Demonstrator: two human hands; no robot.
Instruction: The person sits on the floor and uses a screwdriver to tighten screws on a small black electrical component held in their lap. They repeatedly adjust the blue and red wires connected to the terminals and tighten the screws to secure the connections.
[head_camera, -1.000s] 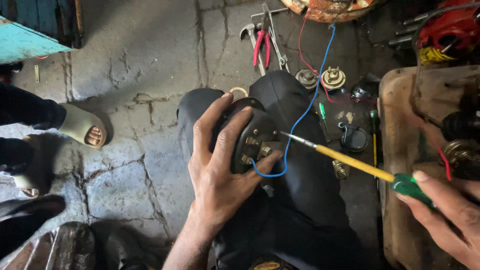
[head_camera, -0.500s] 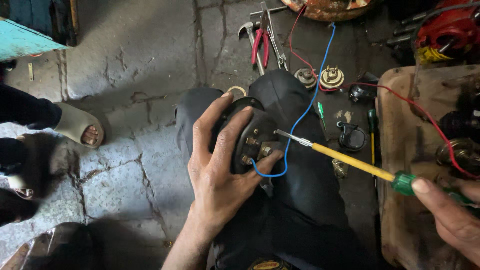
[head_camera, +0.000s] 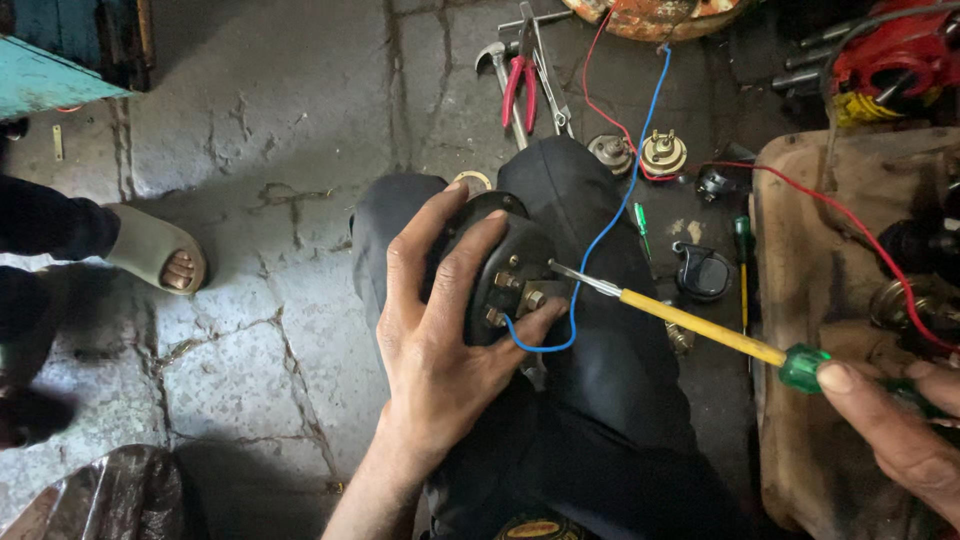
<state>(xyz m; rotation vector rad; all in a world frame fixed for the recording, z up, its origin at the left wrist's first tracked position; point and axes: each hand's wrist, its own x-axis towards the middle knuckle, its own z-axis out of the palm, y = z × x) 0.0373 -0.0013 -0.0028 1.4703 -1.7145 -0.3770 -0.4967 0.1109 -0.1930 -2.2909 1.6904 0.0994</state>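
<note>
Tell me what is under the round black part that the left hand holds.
The round black part rests on the person's knee in dark trousers. The left hand wraps its near side. The part's underside and the floor below are covered and cannot be seen.

The right hand (head_camera: 895, 430) and red engine part (head_camera: 890, 55) are cut off by the frame edge.

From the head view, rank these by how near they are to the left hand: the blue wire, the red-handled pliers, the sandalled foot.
1. blue wire: its loop runs under the left hand thumb, at the black round part held on the knee.
2. sandalled foot: on the floor, to the left.
3. red-handled pliers: top of the view, beyond the knee.
</note>
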